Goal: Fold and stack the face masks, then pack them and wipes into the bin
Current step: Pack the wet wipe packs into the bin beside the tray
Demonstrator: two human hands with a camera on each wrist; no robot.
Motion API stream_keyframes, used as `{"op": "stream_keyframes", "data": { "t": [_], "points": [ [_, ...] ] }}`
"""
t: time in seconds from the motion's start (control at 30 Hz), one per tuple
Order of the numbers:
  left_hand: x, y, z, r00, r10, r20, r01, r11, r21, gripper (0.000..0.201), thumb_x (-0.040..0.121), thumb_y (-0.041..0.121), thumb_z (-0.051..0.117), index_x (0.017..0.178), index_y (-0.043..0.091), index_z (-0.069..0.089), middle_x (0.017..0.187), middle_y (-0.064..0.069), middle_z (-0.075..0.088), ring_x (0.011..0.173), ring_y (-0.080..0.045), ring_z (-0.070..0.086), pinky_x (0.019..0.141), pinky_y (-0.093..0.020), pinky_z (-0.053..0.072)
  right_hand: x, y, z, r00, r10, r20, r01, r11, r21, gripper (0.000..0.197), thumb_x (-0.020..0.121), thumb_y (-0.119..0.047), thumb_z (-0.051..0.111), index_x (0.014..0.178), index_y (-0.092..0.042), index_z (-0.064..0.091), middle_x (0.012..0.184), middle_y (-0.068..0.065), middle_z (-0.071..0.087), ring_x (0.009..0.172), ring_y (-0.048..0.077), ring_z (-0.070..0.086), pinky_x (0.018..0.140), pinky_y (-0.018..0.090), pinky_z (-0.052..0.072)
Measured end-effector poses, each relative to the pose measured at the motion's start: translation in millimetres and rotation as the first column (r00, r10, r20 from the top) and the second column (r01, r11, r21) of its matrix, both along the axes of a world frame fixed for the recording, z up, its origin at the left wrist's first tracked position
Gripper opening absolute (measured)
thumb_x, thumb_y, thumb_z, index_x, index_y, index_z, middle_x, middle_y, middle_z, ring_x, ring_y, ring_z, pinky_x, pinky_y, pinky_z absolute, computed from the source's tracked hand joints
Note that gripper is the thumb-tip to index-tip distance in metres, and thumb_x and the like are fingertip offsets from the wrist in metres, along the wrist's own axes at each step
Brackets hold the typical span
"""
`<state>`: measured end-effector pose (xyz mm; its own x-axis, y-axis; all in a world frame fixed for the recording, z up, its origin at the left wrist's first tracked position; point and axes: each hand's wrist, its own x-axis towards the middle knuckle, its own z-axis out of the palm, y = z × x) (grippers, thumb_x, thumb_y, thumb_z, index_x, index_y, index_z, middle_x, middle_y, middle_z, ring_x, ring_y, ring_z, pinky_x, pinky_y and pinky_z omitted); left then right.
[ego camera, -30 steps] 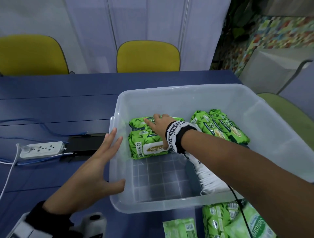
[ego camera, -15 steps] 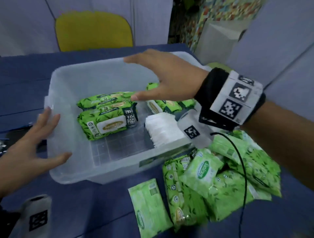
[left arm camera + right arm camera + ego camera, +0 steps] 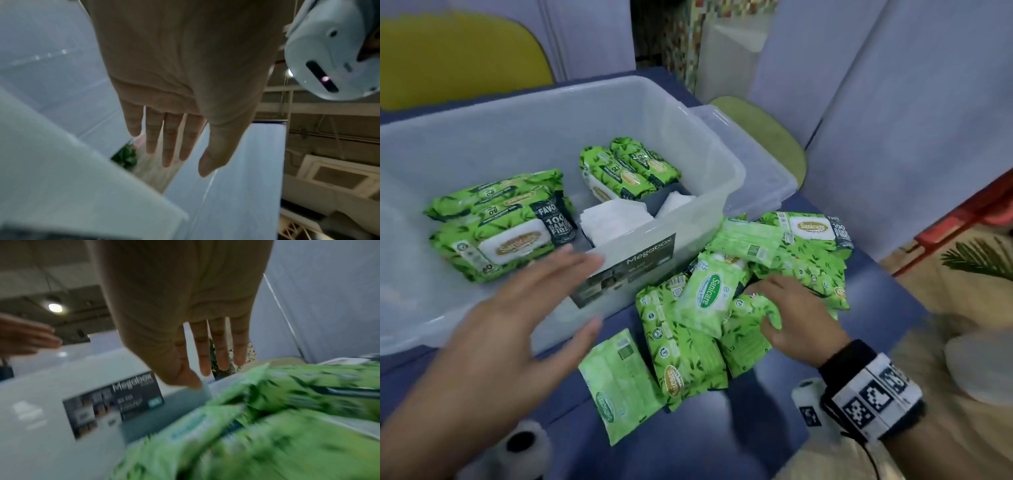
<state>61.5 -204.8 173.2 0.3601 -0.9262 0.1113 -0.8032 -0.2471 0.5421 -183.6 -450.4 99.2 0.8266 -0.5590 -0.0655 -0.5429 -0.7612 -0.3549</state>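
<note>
A clear plastic bin (image 3: 698, 178) stands on the blue table. Inside it lie two stacked green wipe packs (image 3: 503, 226) at the left, two more packs (image 3: 630, 168) at the back, and a white stack of folded face masks (image 3: 616, 221). A pile of green wipe packs (image 3: 750, 284) lies on the table in front of the bin's right end. My right hand (image 3: 791, 308) reaches over this pile with straight fingers (image 3: 222, 350), holding nothing. My left hand (image 3: 524, 315) hovers flat and empty by the bin's front wall (image 3: 41, 402), fingers (image 3: 168, 138) spread.
The bin's clear lid (image 3: 750, 161) lies behind the bin at the right. One flat wipe pack (image 3: 619, 383) lies alone near the table's front. Yellow chair (image 3: 458, 58) stands behind the table, a green seat (image 3: 767, 133) to the right.
My right hand left the bin and came down over the wipe pile on the table. My left hand moved from the bin's left wall to its front. The view swung right.
</note>
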Motion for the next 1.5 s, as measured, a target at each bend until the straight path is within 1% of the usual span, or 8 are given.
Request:
{"op": "stream_keyframes", "data": {
  "t": [0.1,0.23,0.6,0.77,0.97,1.27,1.4,1.5],
  "points": [
    [-47.6,-32.5,-26.5,0.988,-0.151,-0.024,0.152,0.988,0.012,0.059,0.080,0.057,0.041,0.135,0.037,0.047,0.134,0.033,0.039,0.128,0.015,0.026,0.103,0.001,0.014,-21.5,10.1,-28.9,0.900,0.055,-0.432,-0.059,0.998,0.006,0.091,0.076,-0.001,0.057,0.151,-0.026,0.013,0.157,0.009,0.009,0.146,0.031,0.004,0.117,0.046,0.018],
    [-60.2,-51.0,-95.2,0.980,-0.109,-0.169,0.156,0.940,0.302,0.065,0.090,0.048,0.051,0.147,0.030,0.024,0.150,0.010,0.031,0.138,-0.004,0.027,0.107,-0.011,0.018,-25.0,8.2,-53.0,0.827,0.113,-0.551,-0.208,0.972,-0.114,0.108,0.075,0.006,0.055,0.151,-0.030,-0.013,0.159,0.008,-0.018,0.143,0.031,-0.024,0.113,0.056,-0.008],
    [-44.8,-72.8,-167.0,0.847,0.270,-0.458,-0.050,0.899,0.436,0.098,0.085,0.049,0.062,0.152,0.016,-0.002,0.151,0.007,0.030,0.131,-0.023,0.043,0.104,-0.031,0.037,-3.1,-16.1,-72.2,0.784,0.200,-0.587,-0.330,0.936,-0.122,0.102,0.071,-0.022,0.071,0.151,-0.022,0.008,0.157,0.011,0.012,0.145,0.030,0.011,0.113,0.061,0.006],
    [-44.8,-81.4,-182.2,0.690,0.398,-0.605,-0.129,0.889,0.439,0.110,0.061,0.068,0.066,0.148,0.020,0.021,0.141,0.001,0.049,0.125,-0.020,0.049,0.106,-0.040,0.039,-1.9,-21.2,-59.1,0.835,0.231,-0.500,-0.291,0.956,-0.045,0.105,0.055,-0.063,0.067,0.146,-0.031,0.024,0.143,0.001,0.036,0.126,0.023,0.035,0.104,0.045,0.026],
    [-52.3,-90.7,-184.9,0.535,0.517,-0.668,-0.258,0.853,0.454,0.069,0.066,0.031,0.085,0.123,0.012,0.051,0.113,-0.004,0.065,0.101,-0.022,0.062,0.091,-0.037,0.049,-18.8,-14.5,-35.4,0.947,0.115,-0.299,-0.033,0.963,0.268,0.090,0.052,-0.050,0.068,0.135,-0.035,0.039,0.127,-0.002,0.053,0.111,0.021,0.047,0.092,0.035,0.040],
    [-56.2,-93.1,-175.1,0.411,0.549,-0.728,-0.286,0.836,0.469,0.087,0.049,0.031,0.093,0.114,-0.014,0.056,0.113,-0.029,0.063,0.105,-0.037,0.061,0.100,-0.051,0.044,-29.6,9.4,-8.5,0.897,-0.439,0.051,0.172,0.452,0.875,0.091,0.056,-0.017,0.065,0.140,-0.026,0.031,0.129,-0.009,0.050,0.109,0.001,0.051,0.086,0.014,0.038],
    [-59.3,-90.5,-169.9,0.398,0.569,-0.720,-0.305,0.822,0.481,0.062,0.058,0.024,0.089,0.101,-0.008,0.060,0.105,-0.016,0.066,0.099,-0.029,0.062,0.083,-0.034,0.047,-24.8,13.9,-18.4,0.705,-0.706,0.061,0.063,0.148,0.987,0.063,0.037,-0.024,0.067,0.098,-0.011,0.054,0.093,-0.002,0.064,0.093,0.026,0.054,0.088,0.033,0.041],
    [-61.9,-85.1,-178.0,0.434,0.542,-0.720,-0.339,0.839,0.426,0.109,0.030,0.053,0.091,0.119,0.004,0.052,0.115,-0.010,0.065,0.101,-0.027,0.063,0.091,-0.043,0.051,-17.3,17.0,-23.3,0.629,-0.776,0.041,-0.116,-0.042,0.992,0.069,0.031,-0.025,0.081,0.094,-0.005,0.057,0.096,0.017,0.057,0.089,0.034,0.054,0.089,0.045,0.043]
  ]
}}
